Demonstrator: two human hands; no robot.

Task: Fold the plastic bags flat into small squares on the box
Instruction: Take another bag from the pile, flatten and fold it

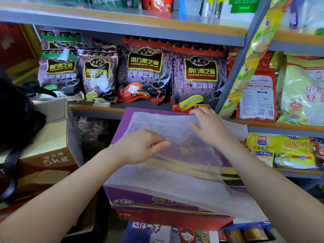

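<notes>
**Item: clear bag spread on purple box, both hands on it**

Left hand (140, 146): palm down on the bag's left-centre, fingers loosely curled and pointing right, pressing the film; grips nothing.

Right hand (208, 127): flat on the far right part of the bag, fingers spread toward the far edge, pressing down; grips nothing.

Bag (175, 181): translucent plastic, lying over most of the box top, its far portion doubled into a whiter band; right and near edges overhang the box.

Box (121, 127): purple carton, resting on a red carton below.

Surroundings: brown carton (47, 162) marked 5kg at left; black bag (15, 111) on it; shelf (98, 107) behind with black sesame packets (145, 72); yellow packets (284, 149) at right.
</notes>
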